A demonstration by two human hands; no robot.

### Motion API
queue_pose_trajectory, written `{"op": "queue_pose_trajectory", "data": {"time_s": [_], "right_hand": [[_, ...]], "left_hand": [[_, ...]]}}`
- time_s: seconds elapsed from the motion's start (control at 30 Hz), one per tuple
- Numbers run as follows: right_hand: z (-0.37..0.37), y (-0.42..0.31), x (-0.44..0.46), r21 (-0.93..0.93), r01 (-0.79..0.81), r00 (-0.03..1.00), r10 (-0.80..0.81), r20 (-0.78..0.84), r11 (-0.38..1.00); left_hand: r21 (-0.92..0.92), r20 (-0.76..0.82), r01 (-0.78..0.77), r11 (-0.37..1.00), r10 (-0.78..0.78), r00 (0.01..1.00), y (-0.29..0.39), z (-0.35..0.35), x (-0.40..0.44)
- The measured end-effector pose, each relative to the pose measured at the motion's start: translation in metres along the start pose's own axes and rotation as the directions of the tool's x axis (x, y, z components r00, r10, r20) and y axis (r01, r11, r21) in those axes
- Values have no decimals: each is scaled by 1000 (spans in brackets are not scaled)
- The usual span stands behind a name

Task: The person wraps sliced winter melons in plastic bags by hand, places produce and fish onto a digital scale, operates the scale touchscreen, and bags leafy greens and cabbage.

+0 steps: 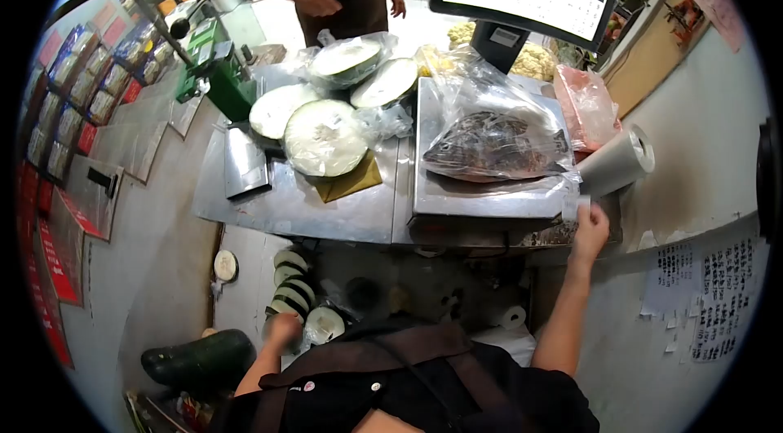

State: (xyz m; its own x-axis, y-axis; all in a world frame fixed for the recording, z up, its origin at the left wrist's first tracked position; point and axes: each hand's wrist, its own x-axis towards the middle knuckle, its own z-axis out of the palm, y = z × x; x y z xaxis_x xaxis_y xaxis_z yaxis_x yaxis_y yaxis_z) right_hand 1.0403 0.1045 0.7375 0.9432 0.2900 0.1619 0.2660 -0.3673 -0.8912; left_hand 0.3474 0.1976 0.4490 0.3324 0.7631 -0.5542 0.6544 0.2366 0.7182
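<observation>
Now slip (577, 206) in right hand (593, 226)

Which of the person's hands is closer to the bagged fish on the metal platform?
Right. The right hand is just off the near right corner of the metal platform under the bagged fish; the left hand is lower, by the cut melon slices.

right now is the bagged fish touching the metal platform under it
Touching: the head view shows the bagged fish lying flat on its side across the metal platform, its underside resting on the surface.
</observation>
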Motion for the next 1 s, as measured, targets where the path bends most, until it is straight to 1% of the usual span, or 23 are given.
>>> {"op": "queue_pose_trajectory", "data": {"time_s": [0.03,0.1,0.17,0.2,0.27,0.3,0.37,0.4,0.43,0.47,0.5,0.53,0.57,0.6,0.63,0.7,0.73,0.77,0.8,0.83,0.9,0.97,1.0], "right_hand": [[15,-41,-5,404,-62,984,-12,179,913],[52,-82,-2,364,-24,896,-142,421,931],[105,-85,17,208,-86,797,-58,602,974],[117,-83,27,-1,81,855,-69,514,997],[125,-86,38,-414,285,910,-109,400,865],[126,-84,33,-432,434,897,-333,291,791],[130,-92,29,-597,379,925,-308,223,707],[140,-80,32,-723,334,929,-340,145,605],[144,-44,68,-727,515,802,-555,221,455],[146,-63,61,-814,350,844,-532,60,463],[144,-93,30,-773,406,743,-668,-31,487],[136,-106,26,-447,662,660,-751,-31,601],[134,-132,-5,-520,722,525,-851,-16,456],[137,-147,-44,-649,670,384,-917,-112,360],[140,-165,-80,-608,746,276,-957,-89,271],[152,-145,-104,-337,928,196,-977,83,157],[158,-145,-144,-154,923,374,-916,141,353],[161,-145,-195,15,844,518,-822,235,536],[163,-141,-233,54,812,541,-784,305,582],[161,-133,-269,119,686,602,-652,462,718],[154,-120,-351,96,658,601,-598,529,747],[132,-107,-437,47,774,488,-643,590,631],[124,-100,-468,24,804,443,-626,642,594]], "left_hand": [[36,10,27,999,-27,1000,-23,3,-2],[48,7,53,997,-54,999,-39,9,-11],[19,-82,6,1000,-4,997,-62,15,-19],[-22,-141,-6,1000,3,990,-75,20,-22],[-245,-212,220,944,-274,938,-31,22,-39],[-366,-240,302,880,-403,883,11,21,-51],[-449,-209,340,826,-467,859,9,26,-70],[-276,-290,166,947,-246,925,-28,37,-69],[-192,-299,139,971,-193,934,-50,46,-84],[-107,-307,112,988,-140,941,-72,55,-100],[-154,-300,225,962,-262,917,-68,56,-107],[-201,-289,333,921,-380,879,-55,55,-116],[-268,-282,426,864,-493,823,-45,53,-131],[-250,-330,420,872,-485,810,-61,57,-148],[-220,-375,406,887,-461,804,-76,58,-161],[-216,-378,513,831,-556,740,-104,49,-196],[-210,-380,556,804,-591,712,-114,40,-211],[-334,-362,549,766,-642,676,-129,30,-228],[-446,-331,542,712,-694,639,-139,18,-249],[-545,-297,530,649,-741,602,-157,7,-270],[-649,-342,430,627,-746,571,-211,-9,-312],[-707,-410,317,632,-732,544,-267,-27,-356],[-673,-410,352,651,-723,556,-284,-35,-380]]}}
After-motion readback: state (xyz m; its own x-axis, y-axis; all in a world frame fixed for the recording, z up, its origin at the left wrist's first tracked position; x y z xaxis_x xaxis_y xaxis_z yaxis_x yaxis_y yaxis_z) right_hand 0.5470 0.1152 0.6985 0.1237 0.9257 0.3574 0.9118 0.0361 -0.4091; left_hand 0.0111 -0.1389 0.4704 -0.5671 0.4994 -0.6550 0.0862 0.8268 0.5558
